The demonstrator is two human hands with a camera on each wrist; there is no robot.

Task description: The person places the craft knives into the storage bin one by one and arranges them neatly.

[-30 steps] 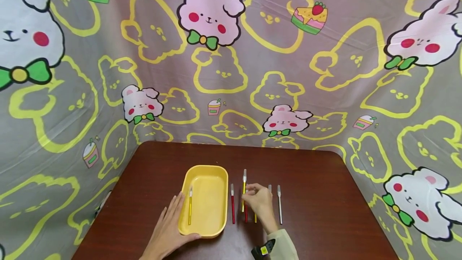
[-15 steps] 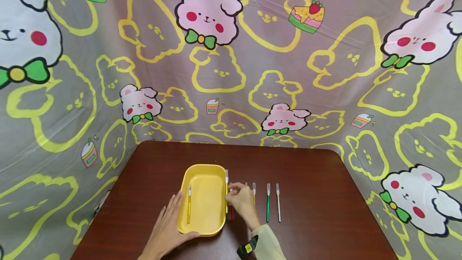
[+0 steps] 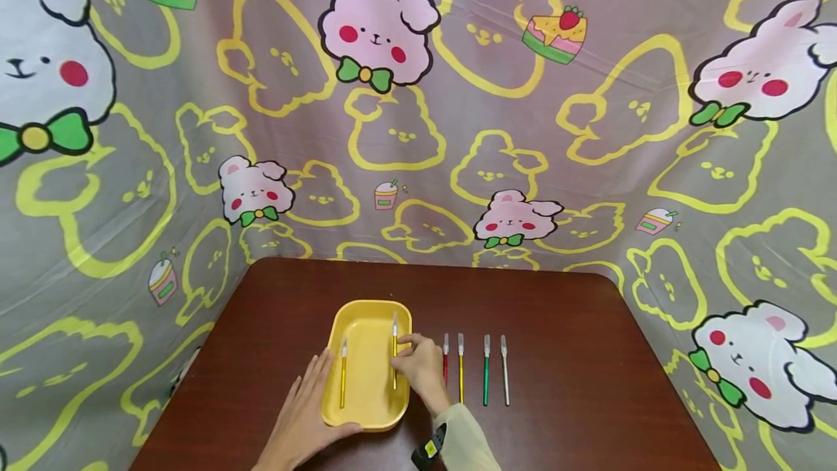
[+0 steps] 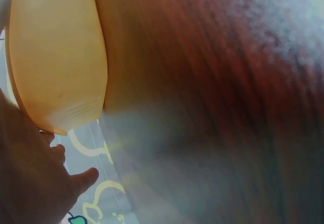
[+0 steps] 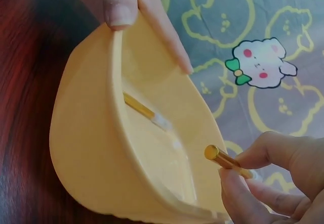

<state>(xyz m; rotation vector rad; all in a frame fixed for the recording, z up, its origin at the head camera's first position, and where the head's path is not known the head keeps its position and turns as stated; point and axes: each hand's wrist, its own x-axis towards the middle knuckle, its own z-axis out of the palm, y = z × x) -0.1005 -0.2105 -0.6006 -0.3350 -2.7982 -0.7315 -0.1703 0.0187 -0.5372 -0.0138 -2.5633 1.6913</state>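
Note:
A yellow tray lies on the table. Along its left side my left hand rests with straight, spread fingers, the thumb at the near rim. My right hand pinches a gold craft knife between thumb and fingers over the tray's right half, its capped tip pointing away from me. That knife's rounded butt end shows close up in the right wrist view. Inside the tray, at the left, lies another gold craft knife. The left wrist view shows mostly the tray's outer wall.
Right of the tray, a row of capped craft knives lies on the brown table: red, gold, green and silver. My right hand hides part of this area. A patterned curtain surrounds the table.
My right hand has carried the gold craft knife leftward from the row, across the right rim, to over the tray. The left hand has stayed at the tray.

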